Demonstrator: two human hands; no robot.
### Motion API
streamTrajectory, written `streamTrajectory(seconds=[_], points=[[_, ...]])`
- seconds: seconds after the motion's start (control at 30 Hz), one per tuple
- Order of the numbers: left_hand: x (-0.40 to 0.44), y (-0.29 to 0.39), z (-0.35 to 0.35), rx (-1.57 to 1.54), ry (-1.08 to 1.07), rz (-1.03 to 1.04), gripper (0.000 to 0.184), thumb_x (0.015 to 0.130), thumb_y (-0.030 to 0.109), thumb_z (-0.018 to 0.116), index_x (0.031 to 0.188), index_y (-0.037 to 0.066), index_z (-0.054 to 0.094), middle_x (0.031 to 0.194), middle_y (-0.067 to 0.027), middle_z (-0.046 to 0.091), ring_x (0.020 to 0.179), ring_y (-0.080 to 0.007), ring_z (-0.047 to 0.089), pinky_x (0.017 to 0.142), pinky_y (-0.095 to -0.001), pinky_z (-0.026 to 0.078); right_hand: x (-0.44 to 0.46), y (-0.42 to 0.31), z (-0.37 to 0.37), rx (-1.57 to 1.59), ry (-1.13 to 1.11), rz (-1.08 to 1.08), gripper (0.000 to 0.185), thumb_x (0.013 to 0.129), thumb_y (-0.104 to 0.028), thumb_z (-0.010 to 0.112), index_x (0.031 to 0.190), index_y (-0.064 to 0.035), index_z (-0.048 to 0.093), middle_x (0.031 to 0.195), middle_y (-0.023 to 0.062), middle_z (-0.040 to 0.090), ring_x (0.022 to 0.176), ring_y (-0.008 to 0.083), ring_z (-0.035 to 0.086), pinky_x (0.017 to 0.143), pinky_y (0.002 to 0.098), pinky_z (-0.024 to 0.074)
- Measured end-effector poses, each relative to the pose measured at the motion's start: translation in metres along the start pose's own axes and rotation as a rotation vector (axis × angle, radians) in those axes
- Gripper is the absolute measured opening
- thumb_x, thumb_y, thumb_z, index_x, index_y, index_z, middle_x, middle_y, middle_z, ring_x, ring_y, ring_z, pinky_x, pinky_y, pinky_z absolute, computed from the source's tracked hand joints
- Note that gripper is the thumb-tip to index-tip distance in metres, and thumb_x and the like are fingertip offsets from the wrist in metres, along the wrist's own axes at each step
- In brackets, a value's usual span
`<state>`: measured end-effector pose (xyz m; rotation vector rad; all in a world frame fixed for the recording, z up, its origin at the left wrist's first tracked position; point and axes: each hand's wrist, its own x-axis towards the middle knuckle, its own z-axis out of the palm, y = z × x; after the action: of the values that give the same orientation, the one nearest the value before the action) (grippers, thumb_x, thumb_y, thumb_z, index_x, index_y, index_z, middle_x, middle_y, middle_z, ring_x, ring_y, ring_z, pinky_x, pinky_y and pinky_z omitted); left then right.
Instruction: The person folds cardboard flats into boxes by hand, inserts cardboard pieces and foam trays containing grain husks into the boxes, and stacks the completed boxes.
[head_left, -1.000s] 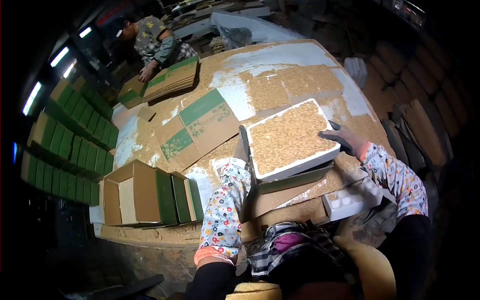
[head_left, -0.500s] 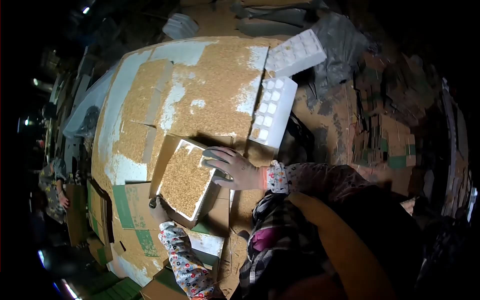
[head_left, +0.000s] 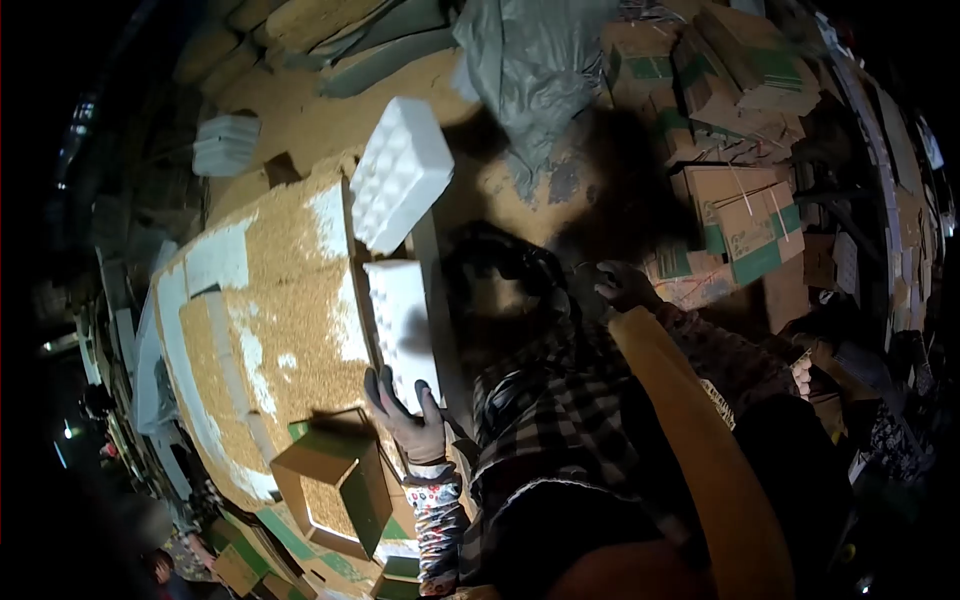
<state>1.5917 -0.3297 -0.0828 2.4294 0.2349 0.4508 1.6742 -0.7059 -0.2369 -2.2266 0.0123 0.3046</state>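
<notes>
My left hand [head_left: 412, 425], in a grey-coated glove, is at the near end of a white foam tray [head_left: 395, 330] with rounded pockets. Its fingers are spread, and the fingertips seem to rest on the tray. Out over the dark floor to the right is my gloved right hand [head_left: 628, 287], dimly lit, with loosely bent fingers and nothing visible in them. A second foam tray [head_left: 400, 175] lies tilted beyond the first. Left of my left hand, an open cardboard box [head_left: 375, 500] holds a white-rimmed layer of tan, husk-like grains [head_left: 328, 508].
Tan grains cover the work surface [head_left: 290, 330], with white patches showing. A grey plastic sheet [head_left: 535, 90] hangs at the back. Flattened cardboard boxes [head_left: 750, 220] are piled at the right. Another person [head_left: 190, 545] is at the lower left.
Both hands have left the box of grains. The left has moved to the foam tray, the right out over the floor. The view has turned right, and a box flap now stands up.
</notes>
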Motion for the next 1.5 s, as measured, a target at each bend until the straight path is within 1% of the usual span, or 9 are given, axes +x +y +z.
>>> streamTrajectory(seconds=[0.17, 0.3, 0.5, 0.63, 0.83, 0.97, 1.03, 1.27, 1.5], points=[[0.092, 0.054, 0.051, -0.089, -0.138, 0.062, 0.046, 0.082, 0.002, 0.058, 0.125, -0.006, 0.043, 0.131, -0.0232, 0.035, 0.115, -0.0349, 0.048, 0.093, -0.0381, 0.046, 0.07, -0.037, -0.035, 0.147, 0.062, 0.101, 0.045, 0.078, -0.028, 0.068, 0.112, -0.0003, 0.059, 0.108, 0.0174, 0.063, 0.101, 0.0297, 0.06, 0.085, 0.0365, 0.0481], [0.143, 0.092, 0.087, -0.203, -0.079, 0.127, 0.044, 0.086, 0.01, 0.055, 0.124, -0.009, 0.044, 0.127, -0.0227, 0.046, 0.121, -0.0354, 0.044, 0.102, -0.0421, 0.033, 0.111, -0.018, -0.014, 0.328, -0.043, 0.117, 0.043, 0.079, -0.024, 0.069, 0.114, 0.0002, 0.058, 0.102, 0.0135, 0.065, 0.096, 0.0249, 0.062, 0.082, 0.0341, 0.0492], [0.266, 0.155, 0.195, -0.312, -0.28, 0.365, 0.039, 0.083, 0.011, 0.059, 0.116, -0.008, 0.051, 0.117, -0.0221, 0.054, 0.109, -0.0346, 0.053, 0.091, -0.0418, 0.043, 0.227, 0.061, -0.021, 0.949, 0.091, 0.699, 0.034, 0.083, -0.018, 0.068, 0.11, 0.0002, 0.06, 0.086, 0.006, 0.065, 0.073, 0.0151, 0.061, 0.064, 0.0276, 0.0501], [0.32, 0.181, 0.263, -0.531, -0.463, 0.165, 0.046, 0.079, 0.001, 0.061, 0.122, -0.006, 0.048, 0.116, -0.0216, 0.055, 0.107, -0.0364, 0.055, 0.088, -0.0409, 0.046, 0.337, 0.129, -0.044, 1.154, 0.288, 0.746, 0.031, 0.083, -0.021, 0.069, 0.105, -0.0017, 0.061, 0.08, 0.0024, 0.062, 0.064, 0.0116, 0.056, 0.057, 0.0252, 0.0469], [0.312, 0.144, 0.395, -0.617, -0.674, -0.585, 0.036, 0.086, 0.005, 0.058, 0.12, -0.006, 0.049, 0.117, -0.0149, 0.056, 0.11, -0.0215, 0.053, 0.093, -0.0322, 0.043, 0.501, 0.303, 0.005, 1.153, 0.468, 0.865, 0.034, 0.085, -0.027, 0.066, 0.108, -0.0022, 0.06, 0.081, 0.0024, 0.06, 0.069, 0.0129, 0.055, 0.062, 0.0261, 0.0457], [0.297, 0.097, 0.522, -0.357, -0.64, -0.767, 0.038, 0.085, 0.004, 0.06, 0.121, -0.003, 0.05, 0.12, -0.0139, 0.055, 0.112, -0.0224, 0.051, 0.093, -0.0318, 0.043, 0.605, 0.382, 0.05, 1.099, 0.458, 0.933, 0.036, 0.085, -0.029, 0.064, 0.11, -0.0031, 0.059, 0.086, 0.0041, 0.06, 0.074, 0.0149, 0.055, 0.067, 0.0275, 0.0448], [0.301, 0.066, 0.608, -0.172, -0.684, -0.247, 0.046, 0.081, 0.011, 0.066, 0.123, 0.0, 0.05, 0.115, -0.0218, 0.055, 0.106, -0.0367, 0.054, 0.091, -0.0388, 0.044, 0.636, 0.415, 0.068, 1.061, 0.461, 0.945, 0.037, 0.086, -0.03, 0.064, 0.111, -0.0035, 0.059, 0.088, 0.0049, 0.06, 0.077, 0.0159, 0.055, 0.069, 0.0282, 0.0444], [0.409, -0.011, 0.821, -0.006, -1.314, -0.384, 0.048, 0.081, 0.016, 0.059, 0.125, 0.0, 0.046, 0.118, -0.027, 0.052, 0.104, -0.0409, 0.054, 0.088, -0.045, 0.046, 0.687, 0.365, -0.026, 0.744, 0.339, 0.639, 0.039, 0.087, -0.033, 0.061, 0.114, -0.0051, 0.057, 0.096, 0.0079, 0.06, 0.087, 0.0194, 0.054, 0.078, 0.0306, 0.0428], [0.582, -0.063, 0.817, 0.293, -0.632, -0.188, 0.052, 0.085, 0.037, 0.055, 0.124, 0.003, 0.049, 0.113, -0.0262, 0.056, 0.099, -0.0392, 0.058, 0.086, -0.0453, 0.047, 0.794, 0.223, -0.102, 0.132, -0.022, 0.091, 0.042, 0.088, -0.036, 0.059, 0.117, -0.0066, 0.056, 0.104, 0.0109, 0.06, 0.097, 0.0229, 0.054, 0.087, 0.033, 0.0413]])
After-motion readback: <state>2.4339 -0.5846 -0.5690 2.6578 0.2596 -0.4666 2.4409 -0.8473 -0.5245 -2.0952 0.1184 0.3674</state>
